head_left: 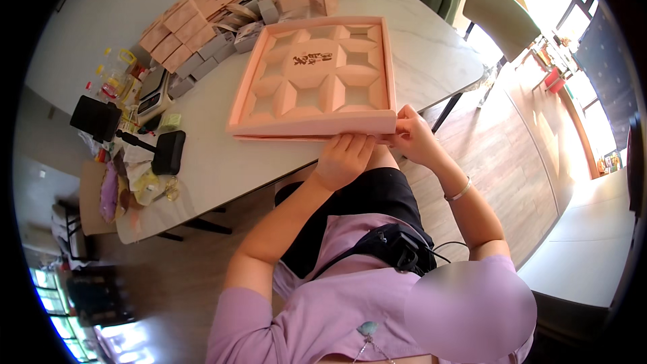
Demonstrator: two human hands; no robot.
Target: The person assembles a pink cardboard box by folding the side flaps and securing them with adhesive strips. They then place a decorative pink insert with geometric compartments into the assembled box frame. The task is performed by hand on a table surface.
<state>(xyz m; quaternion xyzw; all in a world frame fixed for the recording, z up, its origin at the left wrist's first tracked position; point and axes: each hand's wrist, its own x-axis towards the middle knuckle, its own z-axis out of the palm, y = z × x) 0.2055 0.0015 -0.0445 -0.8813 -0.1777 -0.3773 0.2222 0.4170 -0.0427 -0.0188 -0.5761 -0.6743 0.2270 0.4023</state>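
Observation:
A large peach-pink gift box [313,123] lies at the near edge of the table, slightly turned. Inside it sits a moulded insert [313,62] with several square hollows and a flat middle panel bearing dark print. My left hand [346,160] is closed at the box's front side, with its fingertips tucked against the lower edge near the right corner. Beside it, my right hand [416,136] pinches that front right corner between thumb and fingers. A thin gap runs below the front wall, where a lower layer shows. The tips of my left fingers are partly hidden.
Stacked small pink boxes [178,34] and grey boxes [212,54] stand at the back left of the marble-patterned table [431,54]. Further left are a black stand [168,153], a white device [153,102] and clear bottles [114,74]. A chair [500,17] stands beyond the right end.

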